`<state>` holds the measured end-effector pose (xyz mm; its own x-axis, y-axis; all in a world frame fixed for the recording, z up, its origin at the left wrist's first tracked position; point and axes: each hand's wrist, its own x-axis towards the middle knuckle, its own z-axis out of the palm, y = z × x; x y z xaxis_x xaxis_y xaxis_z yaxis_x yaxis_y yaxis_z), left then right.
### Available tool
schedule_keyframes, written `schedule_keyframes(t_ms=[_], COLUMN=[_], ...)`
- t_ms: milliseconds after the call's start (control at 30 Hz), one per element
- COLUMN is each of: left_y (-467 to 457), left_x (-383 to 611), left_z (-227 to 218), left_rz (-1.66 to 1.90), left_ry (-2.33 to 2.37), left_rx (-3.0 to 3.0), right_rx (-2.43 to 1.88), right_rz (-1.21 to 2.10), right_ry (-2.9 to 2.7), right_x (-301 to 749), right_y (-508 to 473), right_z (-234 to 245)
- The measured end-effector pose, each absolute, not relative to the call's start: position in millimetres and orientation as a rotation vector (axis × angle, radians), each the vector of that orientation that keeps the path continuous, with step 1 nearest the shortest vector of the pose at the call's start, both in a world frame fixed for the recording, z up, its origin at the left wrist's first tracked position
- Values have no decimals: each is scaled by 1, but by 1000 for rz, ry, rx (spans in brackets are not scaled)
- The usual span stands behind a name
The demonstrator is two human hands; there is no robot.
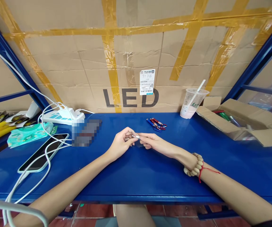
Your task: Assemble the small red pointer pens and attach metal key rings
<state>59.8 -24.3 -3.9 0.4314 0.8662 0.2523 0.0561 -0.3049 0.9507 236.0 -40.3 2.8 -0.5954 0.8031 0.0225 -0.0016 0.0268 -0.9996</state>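
Observation:
Over the middle of the blue tabletop (126, 176), my left hand (121, 142) and my right hand (155, 143) meet fingertip to fingertip. Between them is a small, shiny silver tube (136, 136), pinched at one end by each hand. Its far ends are covered by my fingers, so its exact kind is unclear. Just behind my right hand lie several small metal keychain flashlights (155, 123), red and blue, with cord loops. A beaded bracelet (195, 165) with a red string circles my right wrist.
At left are a phone (43, 154), white cables, a power strip (65, 116) and a green tissue pack (29, 134). A plastic cup with a straw (190, 105) stands at back right, beside an open cardboard box (221, 123). A big carton (84, 69) walls the back.

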Motion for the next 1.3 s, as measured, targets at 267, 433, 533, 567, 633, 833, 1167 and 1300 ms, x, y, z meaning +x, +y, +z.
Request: schedule_keyframes(t_ms=[267, 433, 533, 567, 633, 833, 1167, 1300], left_y=[-25, -23, -23, -23, -24, -22, -17, -17], left_x=[61, 63, 64, 65, 67, 69, 63, 71], left_z=[0, 0, 1, 0, -1, -6, -3, -6], left_rz=[1067, 1139, 1168, 1160, 1126, 1100, 1095, 986], left_ry=[676, 657, 706, 715, 715, 668, 634, 754], left_rx=[1401, 1198, 1134, 1118, 1102, 1121, 1211, 1315], right_rx=[-915, -942, -917, -913, -914, -894, -890, -924], right_rz=[1390, 1293, 1283, 1268, 1225, 1148, 1101, 1033], right_ry=[-1816, -1912, -1958, -1977, -2015, -2090, -2124, -2105], right_x=[236, 239, 238, 237, 235, 231, 236, 229], right_y=[-38, -33, -34, -35, -37, -38, -37, -39], right_z=[3, 1, 0, 0, 1, 2, 3, -1])
